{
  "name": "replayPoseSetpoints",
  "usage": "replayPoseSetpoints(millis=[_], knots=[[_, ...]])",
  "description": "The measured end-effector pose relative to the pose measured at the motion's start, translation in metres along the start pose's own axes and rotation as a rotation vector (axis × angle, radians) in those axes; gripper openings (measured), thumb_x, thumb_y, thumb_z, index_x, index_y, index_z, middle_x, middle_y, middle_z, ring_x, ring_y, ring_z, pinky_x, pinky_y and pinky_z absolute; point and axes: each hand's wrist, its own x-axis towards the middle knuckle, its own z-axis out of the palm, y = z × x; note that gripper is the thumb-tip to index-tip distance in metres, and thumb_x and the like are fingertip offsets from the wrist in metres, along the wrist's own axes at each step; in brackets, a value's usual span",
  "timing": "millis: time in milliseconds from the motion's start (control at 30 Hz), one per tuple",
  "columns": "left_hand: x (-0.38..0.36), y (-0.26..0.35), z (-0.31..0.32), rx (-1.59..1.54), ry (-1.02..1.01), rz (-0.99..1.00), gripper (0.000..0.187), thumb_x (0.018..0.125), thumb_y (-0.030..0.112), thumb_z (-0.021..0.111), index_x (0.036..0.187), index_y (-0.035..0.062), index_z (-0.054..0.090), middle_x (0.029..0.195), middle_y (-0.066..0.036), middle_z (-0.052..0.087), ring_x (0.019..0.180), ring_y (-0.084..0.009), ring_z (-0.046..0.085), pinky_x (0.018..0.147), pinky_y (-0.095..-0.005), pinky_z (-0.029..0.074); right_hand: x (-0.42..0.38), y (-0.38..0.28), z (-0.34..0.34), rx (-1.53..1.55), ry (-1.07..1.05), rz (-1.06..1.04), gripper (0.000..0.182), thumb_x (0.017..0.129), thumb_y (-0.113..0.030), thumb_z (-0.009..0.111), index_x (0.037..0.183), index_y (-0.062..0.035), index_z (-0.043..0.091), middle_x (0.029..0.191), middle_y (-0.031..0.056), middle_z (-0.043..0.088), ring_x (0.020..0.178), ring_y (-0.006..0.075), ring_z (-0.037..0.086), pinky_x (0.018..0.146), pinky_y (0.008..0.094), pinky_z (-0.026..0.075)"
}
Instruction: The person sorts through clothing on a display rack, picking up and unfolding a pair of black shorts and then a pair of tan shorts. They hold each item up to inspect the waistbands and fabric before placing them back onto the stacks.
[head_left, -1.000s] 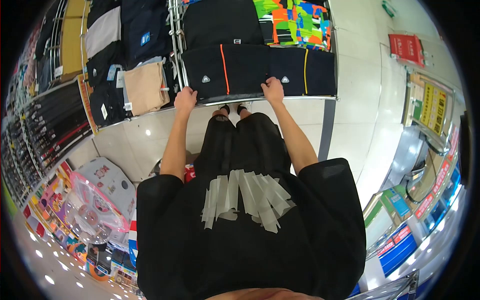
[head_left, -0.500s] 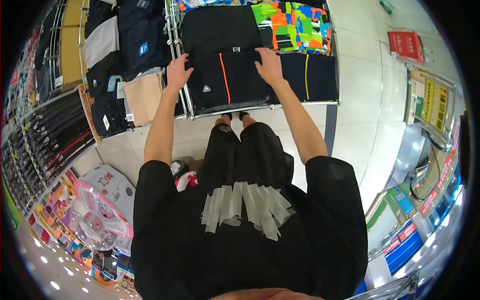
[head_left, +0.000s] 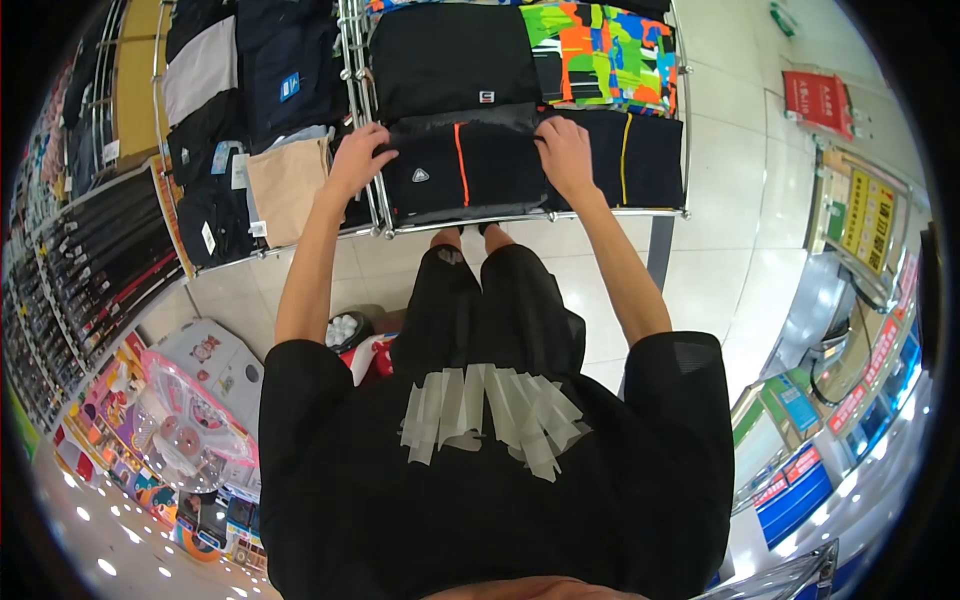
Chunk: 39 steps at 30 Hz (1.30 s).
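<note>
A folded black garment with an orange stripe and a small triangular logo (head_left: 430, 178) lies at the front of the metal display rack. My left hand (head_left: 358, 160) is at its far left corner, thumb and fingers pinched on the edge. At the far right corner my right hand (head_left: 567, 158) grips the edge in the same way. A dark greyish strip of cloth shows just beyond the garment's far edge. Behind it lies another folded black garment with a small white label (head_left: 450, 55). Beside my right hand is a dark garment with a yellow stripe (head_left: 640, 165).
A chrome rail (head_left: 520, 216) runs along the rack's front. Brightly patterned folded clothes (head_left: 605, 55) lie at the back right. A beige folded garment (head_left: 288, 190) sits on the left rack. A pink-and-white toy machine (head_left: 205, 400) stands at lower left, a red sign (head_left: 815, 102) at upper right.
The far edge of the orange-striped garment has come slightly toward me with both hands on it, exposing the greyish strip behind. My right hand has shifted a little right.
</note>
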Motion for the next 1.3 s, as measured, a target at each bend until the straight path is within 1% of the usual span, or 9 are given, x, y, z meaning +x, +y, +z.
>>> replayPoseSetpoints(millis=[67, 267, 400, 500, 800, 1000, 1100, 1167, 1300], knots=[[-0.021, 0.035, -0.019, 0.005, -0.112, -0.012, 0.026, 0.091, 0.017, 0.080, 0.110, 0.0038, 0.068, 0.116, -0.015, 0.071, 0.105, -0.0373, 0.070, 0.092, -0.0494, 0.054, -0.023, -0.010, -0.018, 0.041, -0.010, -0.027, 0.018, 0.093, -0.008, 0.074, 0.109, -0.0093, 0.067, 0.114, 0.0088, 0.068, 0.118, 0.0303, 0.065, 0.106, 0.0473, 0.045], [-0.106, 0.106, -0.041, 0.067, -0.104, 0.155, 0.037, 0.085, 0.006, 0.080, 0.120, 0.0054, 0.068, 0.123, -0.012, 0.076, 0.111, -0.0359, 0.071, 0.097, -0.0465, 0.055, -0.092, -0.041, -0.079, 0.222, -0.137, -0.039, 0.021, 0.094, -0.002, 0.069, 0.115, -0.0057, 0.067, 0.121, 0.0122, 0.072, 0.123, 0.0325, 0.065, 0.113, 0.0496, 0.043], [-0.140, 0.139, -0.050, -0.019, -0.148, 0.122, 0.040, 0.079, 0.001, 0.080, 0.117, 0.0040, 0.068, 0.124, -0.012, 0.076, 0.107, -0.0360, 0.071, 0.097, -0.0466, 0.055, -0.116, -0.058, -0.101, 0.275, -0.221, -0.033, 0.021, 0.096, 0.000, 0.066, 0.117, -0.0050, 0.067, 0.122, 0.0129, 0.073, 0.123, 0.0337, 0.065, 0.114, 0.0505, 0.044], [-0.151, 0.147, -0.052, -0.017, -0.098, 0.146, 0.033, 0.082, 0.005, 0.078, 0.113, 0.0054, 0.066, 0.115, -0.011, 0.075, 0.102, -0.0339, 0.071, 0.095, -0.0444, 0.054, -0.122, -0.064, -0.115, 0.262, -0.308, -0.011, 0.021, 0.097, 0.000, 0.066, 0.117, -0.0053, 0.068, 0.121, 0.0130, 0.073, 0.123, 0.0338, 0.065, 0.113, 0.0503, 0.046], [-0.170, 0.193, -0.099, -0.095, -0.110, 0.087, 0.026, 0.083, 0.001, 0.076, 0.108, 0.0032, 0.066, 0.107, -0.012, 0.075, 0.098, -0.0358, 0.071, 0.093, -0.0454, 0.055, -0.108, -0.092, -0.180, 0.342, -0.328, 0.050, 0.019, 0.097, -0.002, 0.071, 0.115, -0.0057, 0.069, 0.106, 0.0115, 0.075, 0.105, 0.0375, 0.068, 0.095, 0.0484, 0.053], [-0.164, 0.184, -0.103, -0.149, -0.142, 0.013, 0.028, 0.084, 0.003, 0.080, 0.110, 0.0029, 0.068, 0.100, -0.014, 0.075, 0.090, -0.0379, 0.070, 0.081, -0.0470, 0.057, -0.096, -0.083, -0.187, 0.432, -0.493, 0.226, 0.015, 0.100, -0.006, 0.074, 0.113, -0.0033, 0.068, 0.098, 0.0133, 0.074, 0.093, 0.0334, 0.069, 0.084, 0.0418, 0.053], [-0.140, 0.152, -0.087, -0.226, -0.129, -0.089, 0.025, 0.091, 0.008, 0.081, 0.111, 0.0031, 0.067, 0.096, -0.017, 0.072, 0.086, -0.0412, 0.069, 0.078, -0.0466, 0.057, -0.070, -0.058, -0.158, 0.669, -0.433, 0.317, 0.015, 0.102, -0.009, 0.074, 0.112, -0.0012, 0.066, 0.096, 0.0135, 0.073, 0.088, 0.0294, 0.071, 0.081, 0.0361, 0.053], [-0.104, 0.114, -0.068, -0.201, -0.172, -0.284, 0.023, 0.095, 0.013, 0.081, 0.110, 0.0033, 0.065, 0.093, -0.018, 0.070, 0.085, -0.0429, 0.067, 0.076, -0.0455, 0.056, -0.041, -0.012, -0.105, 0.772, -0.410, 0.251, 0.015, 0.102, -0.009, 0.074, 0.110, -0.0001, 0.065, 0.096, 0.0133, 0.074, 0.088, 0.0271, 0.072, 0.080, 0.0329, 0.053], [-0.005, 0.027, -0.003, -0.065, 0.110, -0.195, 0.027, 0.096, 0.015, 0.078, 0.115, 0.0062, 0.061, 0.099, -0.020, 0.075, 0.097, -0.0441, 0.072, 0.082, -0.0521, 0.056, 0.030, 0.063, 0.020, 0.591, -0.309, 0.239, 0.027, 0.095, -0.020, 0.082, 0.108, 0.0009, 0.071, 0.099, 0.0176, 0.075, 0.092, 0.0311, 0.074, 0.084, 0.0385, 0.055]])
